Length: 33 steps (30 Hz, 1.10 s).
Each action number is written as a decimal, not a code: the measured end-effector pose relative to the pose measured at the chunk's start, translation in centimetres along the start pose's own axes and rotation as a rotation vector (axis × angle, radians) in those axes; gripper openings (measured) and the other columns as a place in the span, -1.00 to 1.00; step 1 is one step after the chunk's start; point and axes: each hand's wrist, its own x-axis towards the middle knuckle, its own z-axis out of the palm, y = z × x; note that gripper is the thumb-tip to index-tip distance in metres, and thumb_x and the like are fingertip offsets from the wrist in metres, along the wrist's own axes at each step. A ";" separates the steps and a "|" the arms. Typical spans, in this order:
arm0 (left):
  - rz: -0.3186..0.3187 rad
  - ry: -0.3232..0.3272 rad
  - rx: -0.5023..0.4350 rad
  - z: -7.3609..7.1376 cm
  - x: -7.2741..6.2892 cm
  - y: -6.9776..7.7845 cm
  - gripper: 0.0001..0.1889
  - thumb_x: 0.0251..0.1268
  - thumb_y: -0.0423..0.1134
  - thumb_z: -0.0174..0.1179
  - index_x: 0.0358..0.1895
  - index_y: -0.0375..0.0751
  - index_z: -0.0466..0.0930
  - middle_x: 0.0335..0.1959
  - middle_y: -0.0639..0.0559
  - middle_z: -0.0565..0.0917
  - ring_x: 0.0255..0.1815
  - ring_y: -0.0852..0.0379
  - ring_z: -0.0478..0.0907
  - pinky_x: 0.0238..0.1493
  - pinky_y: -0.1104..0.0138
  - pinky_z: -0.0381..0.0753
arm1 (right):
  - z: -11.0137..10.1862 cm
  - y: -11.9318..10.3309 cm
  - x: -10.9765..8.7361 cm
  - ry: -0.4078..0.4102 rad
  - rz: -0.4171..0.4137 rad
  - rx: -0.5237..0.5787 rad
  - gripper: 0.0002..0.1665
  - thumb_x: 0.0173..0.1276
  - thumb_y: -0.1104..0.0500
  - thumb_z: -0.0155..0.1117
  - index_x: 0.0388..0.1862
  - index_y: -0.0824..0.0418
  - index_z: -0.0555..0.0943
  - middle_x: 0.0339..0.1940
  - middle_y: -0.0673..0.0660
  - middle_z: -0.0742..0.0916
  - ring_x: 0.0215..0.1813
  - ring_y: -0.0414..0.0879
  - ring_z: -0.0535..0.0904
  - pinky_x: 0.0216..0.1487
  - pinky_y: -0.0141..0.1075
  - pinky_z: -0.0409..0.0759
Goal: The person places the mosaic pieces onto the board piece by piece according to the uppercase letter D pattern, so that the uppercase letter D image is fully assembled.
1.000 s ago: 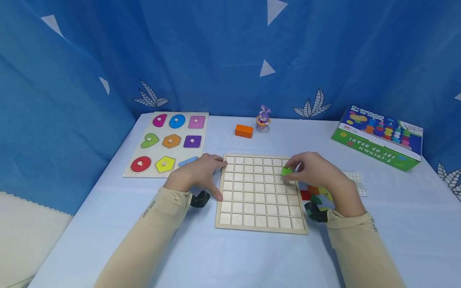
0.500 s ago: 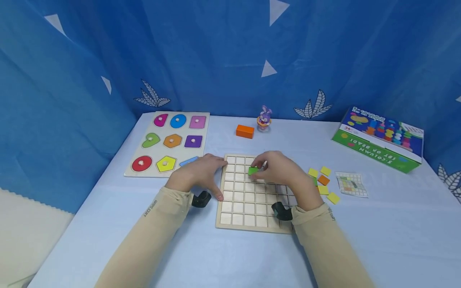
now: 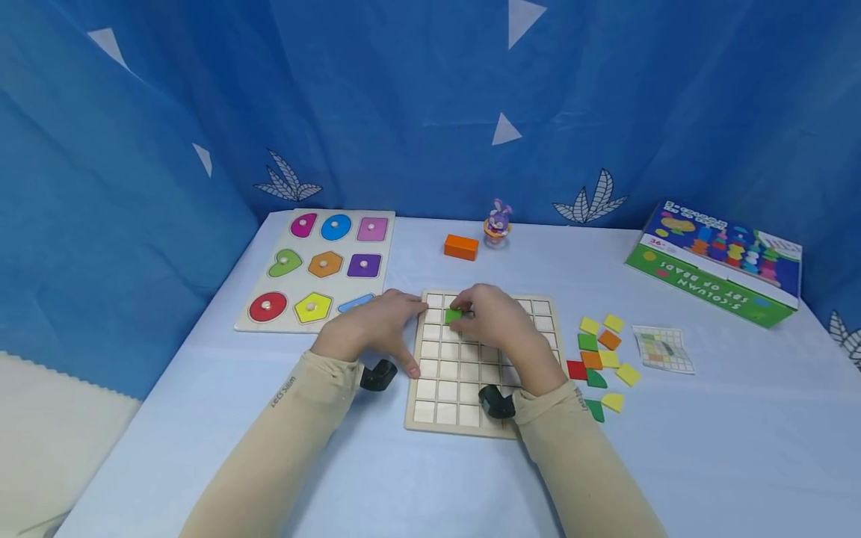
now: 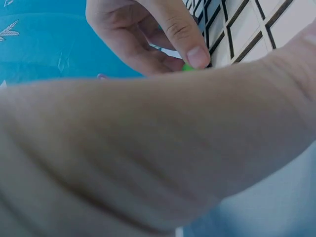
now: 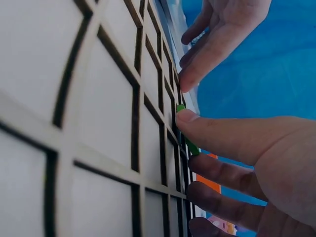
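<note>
A pale wooden grid board [image 3: 447, 430] lies on the table in the head view. My right hand [image 3: 494, 321] pinches a green square tile [image 3: 454, 316] between thumb and fingers, over the board's upper left cells. In the right wrist view the tile [image 5: 190, 146] is tilted against the grid, its edge showing beside the thumb. My left hand [image 3: 373, 329] rests at the board's left edge, thumb and fingers spread apart and touching the rim. The left wrist view is largely filled by the left forearm, with only a sliver of the green tile [image 4: 187, 67] showing.
Loose coloured tiles [image 3: 608, 359] lie right of the board, beside a small printed grid card [image 3: 663, 349]. A shape puzzle board [image 3: 350, 288] lies at the left. Behind stand an orange block [image 3: 461, 247], a purple bunny figure [image 3: 498, 222] and a bead-set box [image 3: 720, 261].
My right hand has carried the green tile leftward across the board, from its right side to the upper left cells. The left hand has stayed at the board's left edge.
</note>
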 end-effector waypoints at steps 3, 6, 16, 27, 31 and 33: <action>-0.005 0.008 0.007 0.0 0.0 0.1 0.19 -0.35 0.17 0.69 0.51 -0.12 0.34 0.49 -0.01 0.35 0.49 -0.03 0.18 0.44 0.04 0.30 | 0.1 0.0 0.1 0.008 -0.009 0.010 -0.64 0.28 0.12 0.51 0.05 0.14 0.76 -0.09 0.05 0.74 -0.06 -0.05 0.61 0.03 -0.10 0.62; -0.010 0.010 0.009 -0.1 -0.1 0.2 0.20 -0.35 0.17 0.69 0.51 -0.11 0.34 0.50 -0.01 0.35 0.50 -0.03 0.18 0.43 0.04 0.31 | 0.2 0.0 0.3 0.011 -0.014 0.010 -0.66 0.28 0.12 0.50 0.04 0.13 0.76 -0.09 0.05 0.74 -0.05 -0.05 0.61 0.03 -0.10 0.62; -0.012 0.010 0.002 -0.2 -0.1 0.4 0.19 -0.35 0.17 0.70 0.51 -0.11 0.35 0.49 0.00 0.36 0.50 -0.01 0.18 0.44 0.06 0.29 | 0.3 0.0 0.4 0.015 0.008 -0.004 -0.64 0.30 0.11 0.49 0.07 0.16 0.75 -0.09 0.07 0.73 -0.06 -0.04 0.61 0.04 -0.09 0.62; -0.005 0.003 0.000 -0.1 0.0 0.3 0.19 -0.36 0.18 0.69 0.51 -0.12 0.34 0.50 0.00 0.35 0.50 -0.02 0.18 0.45 0.06 0.29 | 0.1 -0.1 0.2 -0.007 0.006 0.017 -0.65 0.33 0.15 0.45 0.08 0.18 0.74 -0.07 0.08 0.73 -0.02 -0.03 0.61 0.09 -0.07 0.60; -0.012 0.001 -0.001 0.0 -0.1 0.3 0.20 -0.35 0.18 0.69 0.51 -0.11 0.34 0.50 0.00 0.34 0.50 -0.02 0.17 0.45 0.05 0.29 | 0.0 -0.1 0.2 -0.016 0.005 0.032 -0.64 0.33 0.16 0.45 0.10 0.17 0.73 -0.07 0.09 0.72 -0.05 -0.03 0.60 0.04 -0.09 0.61; -0.016 -0.002 0.002 0.0 -0.2 0.2 0.19 -0.35 0.18 0.69 0.52 -0.11 0.33 0.51 0.01 0.34 0.51 -0.02 0.17 0.45 0.05 0.28 | -0.3 -0.2 0.0 -0.027 0.002 0.041 -0.63 0.33 0.16 0.45 0.11 0.17 0.72 -0.06 0.10 0.71 -0.06 -0.02 0.59 0.03 -0.09 0.60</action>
